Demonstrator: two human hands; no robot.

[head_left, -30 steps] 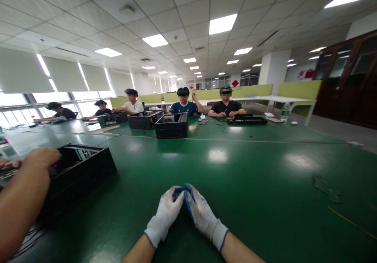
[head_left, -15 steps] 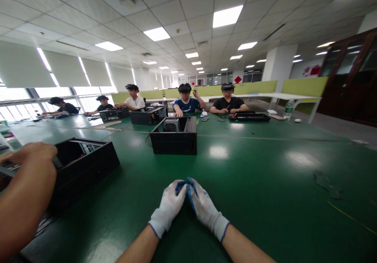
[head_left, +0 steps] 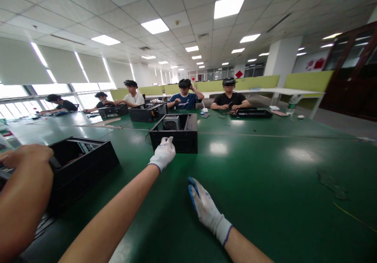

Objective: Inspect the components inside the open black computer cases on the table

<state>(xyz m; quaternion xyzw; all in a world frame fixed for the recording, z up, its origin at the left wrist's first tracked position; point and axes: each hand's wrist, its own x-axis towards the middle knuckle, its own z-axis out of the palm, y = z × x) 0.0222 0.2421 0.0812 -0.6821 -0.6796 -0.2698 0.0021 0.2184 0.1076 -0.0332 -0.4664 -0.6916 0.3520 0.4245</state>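
My left hand (head_left: pixel 164 153), in a white glove, reaches forward over the near side of an open black computer case (head_left: pixel 182 140). Its fingers point away from me and are largely hidden behind the back of the hand; whether they hold or touch anything does not show. A metal power supply box (head_left: pixel 171 122) sits inside the case. My right hand (head_left: pixel 203 204), gloved white with a blue palm, is low over the near part of the green table (head_left: pixel 259 184). Its fingers are stretched out, and I see nothing in them.
At the left, another person's bare hand (head_left: pixel 29 155) is over a second open black case (head_left: pixel 85 164). Across the table several people work at cases, and a black tray-like panel (head_left: pixel 250 114) lies before one. A plastic bottle (head_left: pixel 292 105) stands far right. Loose wire (head_left: pixel 353 216) lies at right.
My hands were together near the table's front. The left has moved forward and left to the case; the right stays in place. A person opposite has drawn one hand back from the case.
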